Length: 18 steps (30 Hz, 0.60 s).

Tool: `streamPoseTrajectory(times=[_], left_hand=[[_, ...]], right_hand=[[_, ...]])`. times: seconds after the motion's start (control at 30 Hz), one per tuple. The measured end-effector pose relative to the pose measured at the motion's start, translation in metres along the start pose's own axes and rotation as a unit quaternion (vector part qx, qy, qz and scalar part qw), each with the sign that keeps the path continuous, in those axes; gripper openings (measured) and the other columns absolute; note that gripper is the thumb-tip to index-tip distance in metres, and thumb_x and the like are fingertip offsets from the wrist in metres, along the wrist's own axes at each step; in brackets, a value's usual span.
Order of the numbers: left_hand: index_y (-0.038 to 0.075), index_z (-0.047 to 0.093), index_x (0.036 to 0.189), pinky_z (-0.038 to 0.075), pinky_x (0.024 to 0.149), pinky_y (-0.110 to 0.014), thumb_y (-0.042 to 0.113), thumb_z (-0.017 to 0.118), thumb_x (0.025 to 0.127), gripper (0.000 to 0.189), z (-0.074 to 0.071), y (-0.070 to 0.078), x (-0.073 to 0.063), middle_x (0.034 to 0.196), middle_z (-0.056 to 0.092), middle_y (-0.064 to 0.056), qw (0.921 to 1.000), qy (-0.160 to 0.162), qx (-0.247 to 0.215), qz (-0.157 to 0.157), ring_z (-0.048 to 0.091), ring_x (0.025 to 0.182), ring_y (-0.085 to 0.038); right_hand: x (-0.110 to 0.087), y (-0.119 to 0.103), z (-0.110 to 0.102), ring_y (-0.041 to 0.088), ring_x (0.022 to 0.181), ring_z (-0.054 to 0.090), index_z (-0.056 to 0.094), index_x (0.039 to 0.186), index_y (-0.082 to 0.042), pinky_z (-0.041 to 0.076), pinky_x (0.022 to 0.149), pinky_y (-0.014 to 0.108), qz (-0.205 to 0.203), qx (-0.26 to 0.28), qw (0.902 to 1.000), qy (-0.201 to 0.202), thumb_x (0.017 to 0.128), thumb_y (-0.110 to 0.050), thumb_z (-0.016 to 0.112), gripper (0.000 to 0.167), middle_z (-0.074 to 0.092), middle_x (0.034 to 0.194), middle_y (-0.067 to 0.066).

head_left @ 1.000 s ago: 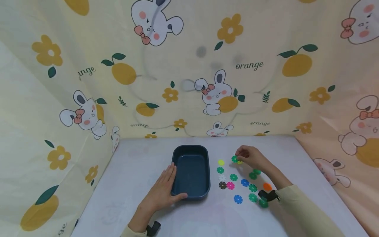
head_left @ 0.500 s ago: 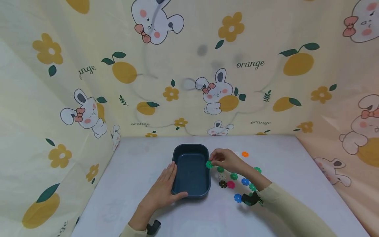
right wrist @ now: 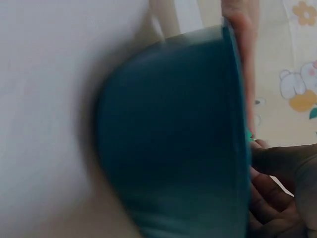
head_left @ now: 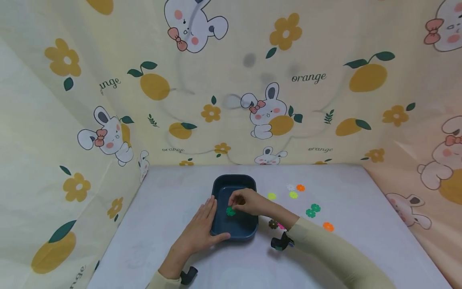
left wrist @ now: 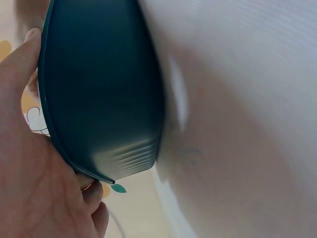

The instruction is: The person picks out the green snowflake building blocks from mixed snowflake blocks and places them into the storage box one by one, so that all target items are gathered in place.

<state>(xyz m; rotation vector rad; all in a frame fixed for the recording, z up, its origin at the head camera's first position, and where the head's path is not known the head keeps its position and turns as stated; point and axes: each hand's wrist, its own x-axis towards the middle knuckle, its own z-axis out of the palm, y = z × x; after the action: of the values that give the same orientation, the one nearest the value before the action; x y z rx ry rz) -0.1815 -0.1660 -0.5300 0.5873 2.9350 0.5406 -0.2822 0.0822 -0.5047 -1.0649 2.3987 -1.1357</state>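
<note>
A dark blue rectangular tub sits on the white table. My left hand rests along its left side, fingers straight, with the thumb at the near rim. In the left wrist view the thumb and fingers lie against the tub's edge. Over the tub's inside, my right hand pinches a green snowflake-shaped plastic disc between thumb and fingertips. Only a sliver of that disc shows past the rim in the right wrist view. The tub's right rim is partly covered by the right hand.
Right of the tub lie loose discs: yellow, orange, white, green and black. Another orange disc lies nearer. The right forearm hides other discs. A printed curtain stands behind the table.
My right hand has carried the green disc leftward from among the loose discs, past the tub's right rim, to above its inside. The left hand stays at the tub.
</note>
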Motion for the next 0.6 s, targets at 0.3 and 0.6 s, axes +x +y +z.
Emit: streamPoseTrajectory(times=[0.3, 0.6], left_hand=[[0.006, 0.012, 0.173, 0.013, 0.136, -0.048, 0.083, 0.061, 0.091, 0.123, -0.003, -0.003, -0.001, 0.181, 0.003, -0.009, 1.0, 0.002, -0.002, -0.004, 0.006, 0.167, -0.025], [0.004, 0.013, 0.172, 0.013, 0.136, -0.048, 0.081, 0.06, 0.093, 0.12, 0.0, -0.002, 0.0, 0.181, 0.004, -0.01, 1.0, -0.001, -0.003, 0.006, 0.007, 0.167, -0.026]], right_hand=[[0.028, 0.003, 0.018, 0.007, 0.085, 0.067, 0.076, 0.105, -0.012, 0.06, 0.081, 0.023, 0.024, 0.001, 0.9979, -0.059, 0.101, -0.002, 0.074, 0.01, 0.072, 0.094, -0.007], [0.034, 0.008, 0.029, 0.009, 0.084, 0.068, 0.077, 0.108, -0.008, 0.06, 0.08, 0.025, 0.065, 0.012, 0.9931, -0.097, 0.1, -0.001, 0.073, 0.012, 0.073, 0.094, -0.005]])
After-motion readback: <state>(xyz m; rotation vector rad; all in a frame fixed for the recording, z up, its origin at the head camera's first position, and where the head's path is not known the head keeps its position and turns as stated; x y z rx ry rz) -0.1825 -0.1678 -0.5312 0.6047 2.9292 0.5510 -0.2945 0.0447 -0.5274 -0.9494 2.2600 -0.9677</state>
